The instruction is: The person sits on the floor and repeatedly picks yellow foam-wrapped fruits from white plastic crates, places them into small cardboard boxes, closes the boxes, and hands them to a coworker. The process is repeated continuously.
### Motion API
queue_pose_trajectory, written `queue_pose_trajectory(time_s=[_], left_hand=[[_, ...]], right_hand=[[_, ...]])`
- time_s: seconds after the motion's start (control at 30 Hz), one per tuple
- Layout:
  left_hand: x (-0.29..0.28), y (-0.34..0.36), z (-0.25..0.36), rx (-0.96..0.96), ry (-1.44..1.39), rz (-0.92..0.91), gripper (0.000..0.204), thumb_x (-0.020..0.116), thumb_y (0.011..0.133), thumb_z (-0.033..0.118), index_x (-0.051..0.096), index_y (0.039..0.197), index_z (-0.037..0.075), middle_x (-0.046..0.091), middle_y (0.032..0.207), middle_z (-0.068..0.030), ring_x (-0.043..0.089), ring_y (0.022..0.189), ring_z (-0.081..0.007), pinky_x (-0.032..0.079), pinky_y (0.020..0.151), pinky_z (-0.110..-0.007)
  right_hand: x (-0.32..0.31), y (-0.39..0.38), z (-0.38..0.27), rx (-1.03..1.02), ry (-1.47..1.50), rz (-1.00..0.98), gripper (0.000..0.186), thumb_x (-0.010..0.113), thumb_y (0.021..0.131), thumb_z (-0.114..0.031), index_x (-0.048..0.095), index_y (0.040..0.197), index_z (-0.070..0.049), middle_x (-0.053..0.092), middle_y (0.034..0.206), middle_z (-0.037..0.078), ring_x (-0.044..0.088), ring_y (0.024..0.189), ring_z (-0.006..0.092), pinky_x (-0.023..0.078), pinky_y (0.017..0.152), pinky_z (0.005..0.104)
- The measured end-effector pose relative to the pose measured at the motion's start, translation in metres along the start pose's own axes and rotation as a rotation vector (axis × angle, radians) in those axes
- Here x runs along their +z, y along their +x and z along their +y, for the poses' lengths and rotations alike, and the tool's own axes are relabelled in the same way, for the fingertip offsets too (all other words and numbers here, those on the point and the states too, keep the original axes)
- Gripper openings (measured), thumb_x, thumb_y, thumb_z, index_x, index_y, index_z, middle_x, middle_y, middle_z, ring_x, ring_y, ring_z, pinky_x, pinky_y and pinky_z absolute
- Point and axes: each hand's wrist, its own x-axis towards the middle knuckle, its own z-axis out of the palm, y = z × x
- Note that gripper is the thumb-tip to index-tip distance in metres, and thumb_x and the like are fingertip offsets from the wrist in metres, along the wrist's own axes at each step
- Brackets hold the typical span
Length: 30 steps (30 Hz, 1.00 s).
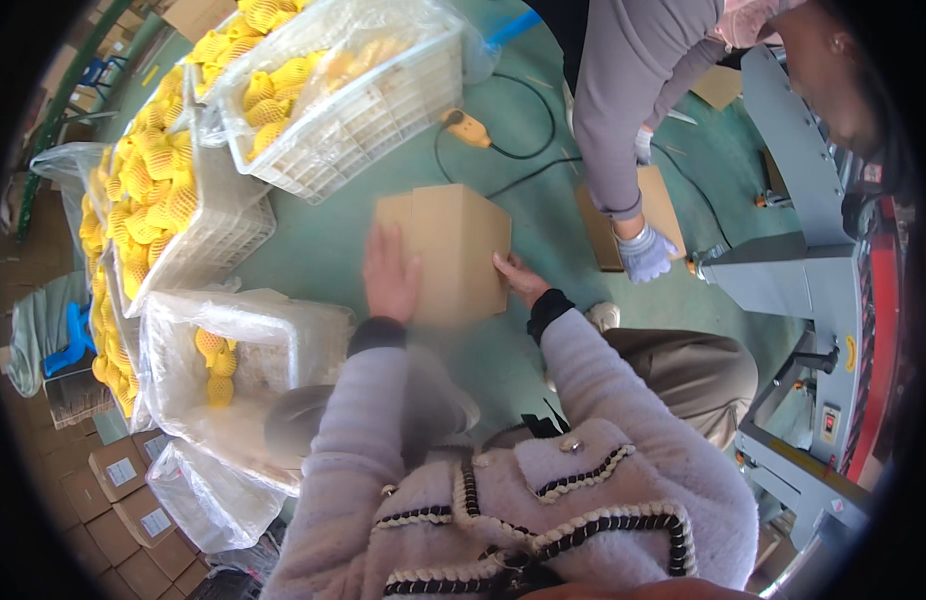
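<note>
A brown cardboard box (445,250) is between my two hands, in front of my knees. My left hand (390,275) lies against the box's left part, its fingers stretched out and slightly blurred. At the right edge of the box my right hand (521,278) grips with the thumb on the near face; its other fingers are partly hidden. The box's top seems closed, and its underside cannot be seen.
To the left stand white plastic crates (368,120) of fruit in yellow foam nets (148,190). A nearer plastic-lined crate (318,325) holds several pieces. On the right, a co-worker's gloved hand (645,252) is beside another cardboard box (658,205), near a grey machine (773,275). A black cable with an orange socket (466,128) crosses the floor.
</note>
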Motion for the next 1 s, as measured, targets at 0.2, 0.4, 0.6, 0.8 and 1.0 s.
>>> queue_pose_trajectory(time_s=[0.2, 0.4, 0.6, 0.8, 1.0], left_hand=[[0.033, -0.012, -0.049, -0.828, -1.42, -0.15, 0.048, 0.04, 0.1, 0.035, 0.047, 0.134, 0.002, 0.05, 0.135, -0.0164, 0.051, 0.121, -0.0288, 0.044, 0.099, -0.042], [0.107, -0.035, -0.009, -1.065, -1.642, -0.268, 0.054, 0.04, 0.099, 0.043, 0.048, 0.131, 0.0, 0.057, 0.126, -0.0146, 0.056, 0.114, -0.0284, 0.046, 0.095, -0.04], [0.059, 0.003, -0.003, -0.921, -1.565, -0.148, 0.065, 0.039, 0.098, 0.053, 0.044, 0.136, 0.001, 0.056, 0.129, -0.0145, 0.054, 0.116, -0.0286, 0.044, 0.095, -0.039], [0.04, 0.011, -0.006, -0.569, -0.661, -0.252, 0.074, 0.054, 0.088, 0.021, 0.017, 0.149, -0.001, 0.045, 0.138, -0.0263, 0.051, 0.123, -0.0347, 0.044, 0.098, -0.037], [0.027, 0.015, -0.009, -0.079, 0.089, -0.462, 0.056, 0.054, 0.08, 0.026, 0.049, 0.127, -0.004, 0.056, 0.123, -0.0282, 0.061, 0.097, -0.0404, 0.046, 0.092, -0.046]], right_hand=[[0.009, -0.022, -0.065, -0.246, 0.147, -0.328, 0.044, 0.07, 0.084, -0.007, 0.051, 0.123, 0.001, 0.064, 0.113, 0.01, 0.063, 0.1, 0.0213, 0.051, 0.088, 0.0349], [0.054, -0.096, -0.112, -0.803, -1.013, 0.205, 0.035, 0.061, 0.081, -0.003, 0.051, 0.113, 0.005, 0.067, 0.092, 0.023, 0.068, 0.082, 0.0335, 0.054, 0.074, 0.0413], [0.162, -0.099, -0.027, -0.609, -1.103, 0.042, 0.033, 0.056, 0.081, -0.01, 0.05, 0.108, 0.008, 0.064, 0.081, 0.026, 0.064, 0.078, 0.0418, 0.052, 0.068, 0.0479], [0.149, -0.109, -0.036, -0.559, -1.234, -0.187, 0.033, 0.058, 0.086, -0.019, 0.055, 0.112, 0.001, 0.065, 0.094, 0.024, 0.065, 0.086, 0.0404, 0.053, 0.076, 0.0454], [0.049, -0.107, -0.058, -1.091, -1.247, 0.542, 0.081, 0.071, 0.078, -0.034, 0.034, 0.14, 0.004, 0.05, 0.13, 0.028, 0.05, 0.118, 0.0408, 0.041, 0.101, 0.046]])
